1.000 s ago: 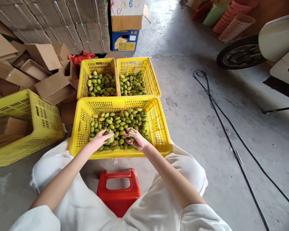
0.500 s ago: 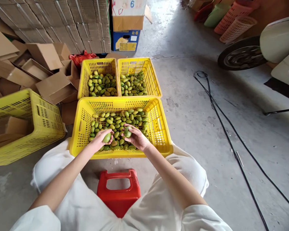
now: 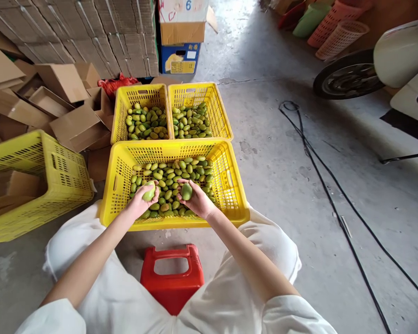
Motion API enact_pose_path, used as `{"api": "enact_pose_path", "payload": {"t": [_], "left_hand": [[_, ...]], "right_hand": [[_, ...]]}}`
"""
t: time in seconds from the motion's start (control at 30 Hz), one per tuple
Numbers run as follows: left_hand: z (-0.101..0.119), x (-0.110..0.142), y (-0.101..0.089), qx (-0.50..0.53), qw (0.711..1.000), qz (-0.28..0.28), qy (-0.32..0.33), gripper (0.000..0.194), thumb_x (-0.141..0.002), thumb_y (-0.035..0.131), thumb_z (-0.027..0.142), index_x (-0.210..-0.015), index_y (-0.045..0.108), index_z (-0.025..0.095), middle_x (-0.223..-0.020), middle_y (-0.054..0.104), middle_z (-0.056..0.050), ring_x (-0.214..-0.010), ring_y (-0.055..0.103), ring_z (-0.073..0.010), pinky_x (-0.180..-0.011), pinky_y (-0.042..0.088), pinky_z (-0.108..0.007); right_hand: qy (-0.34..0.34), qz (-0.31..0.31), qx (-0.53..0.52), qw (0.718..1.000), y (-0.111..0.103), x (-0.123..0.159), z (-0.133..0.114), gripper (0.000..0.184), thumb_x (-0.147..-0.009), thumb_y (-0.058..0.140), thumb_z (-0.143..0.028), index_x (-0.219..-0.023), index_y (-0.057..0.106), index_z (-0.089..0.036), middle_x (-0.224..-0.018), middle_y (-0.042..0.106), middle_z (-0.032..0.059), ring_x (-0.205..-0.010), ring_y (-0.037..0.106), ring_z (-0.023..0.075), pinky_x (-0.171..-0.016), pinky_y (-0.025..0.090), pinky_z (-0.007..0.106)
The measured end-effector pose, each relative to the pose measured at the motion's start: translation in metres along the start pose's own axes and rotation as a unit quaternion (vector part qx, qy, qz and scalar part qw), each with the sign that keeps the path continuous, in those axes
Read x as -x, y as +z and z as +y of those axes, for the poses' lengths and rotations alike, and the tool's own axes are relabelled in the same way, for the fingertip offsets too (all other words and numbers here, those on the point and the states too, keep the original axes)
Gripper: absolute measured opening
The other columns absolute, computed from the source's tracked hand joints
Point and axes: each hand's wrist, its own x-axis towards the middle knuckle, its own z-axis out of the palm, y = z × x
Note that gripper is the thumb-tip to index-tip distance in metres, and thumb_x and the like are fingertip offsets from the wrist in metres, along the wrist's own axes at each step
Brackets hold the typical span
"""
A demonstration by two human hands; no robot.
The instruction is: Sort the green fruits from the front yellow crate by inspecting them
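In front of my knees stands a wide yellow crate (image 3: 174, 224) with many oval green fruits (image 3: 168, 182), mango-like in shape, on its bottom. My left hand (image 3: 140, 202) is closed around a pale green fruit (image 3: 148, 191), which shows on top of the fingers. My right hand (image 3: 199, 199) holds a darker green fruit (image 3: 186, 191) between thumb and fingers. Both hands are over the crate, apart from each other. Behind it, two more yellow crates, a left one (image 3: 118, 112) and a right one (image 3: 224, 112), hold similar green fruits.
A red plastic stool (image 3: 172, 290) sits between my legs. At left are a yellow crate (image 3: 68, 171) with cardboard inside and a heap of cardboard boxes (image 3: 78, 125). A black cable (image 3: 329, 197) lies on the floor at right, near a vehicle's wheel (image 3: 350, 76). Stacked boxes (image 3: 181, 58) stand behind.
My left hand has turned and moved slightly left and up, showing more of its fruit. The fruit in my right hand has turned and sits a little lower. The view has shifted slightly.
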Motion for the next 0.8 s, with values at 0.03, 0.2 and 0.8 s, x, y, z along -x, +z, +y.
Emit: {"api": "enact_pose_path", "payload": {"t": [0.03,0.2,0.8], "left_hand": [[0.0017,0.0006,0.0005,0.01,1.0,-0.001,0.004,0.027,-0.074,0.082,0.025,-0.095,0.068,0.015,-0.075,0.063,-0.001,-0.063,0.059,-0.0107,-0.054,0.049,-0.019],[0.0063,0.0026,0.0063,0.065,0.997,0.038,0.006,0.022,-0.08,0.069,0.029,-0.096,0.068,0.015,-0.087,0.07,-0.008,-0.08,0.07,-0.0203,-0.067,0.059,-0.03],[-0.0017,0.0003,0.0039,-0.09,0.995,-0.032,0.016,0.048,-0.069,0.087,0.021,-0.114,0.069,0.019,-0.097,0.072,-0.005,-0.072,0.062,-0.012,-0.057,0.046,-0.02]], "right_hand": [[0.003,-0.007,-0.012,1.0,-0.0002,-0.0005,-0.0003,0.043,-0.072,0.086,-0.046,-0.106,0.07,-0.024,-0.088,0.069,0.0005,-0.076,0.066,0.0166,-0.061,0.054,0.027],[0.009,-0.02,0.006,1.0,-0.0007,-0.0001,0.0029,0.048,-0.066,0.092,-0.035,-0.104,0.065,-0.025,-0.091,0.071,0.0004,-0.081,0.069,0.0187,-0.07,0.058,0.031],[0.02,0.037,0.069,0.997,0.0002,-0.0034,0.0058,0.057,-0.068,0.092,-0.06,-0.08,0.053,-0.022,-0.065,0.059,-0.0032,-0.046,0.039,0.0044,-0.042,0.017,0.019]]}}
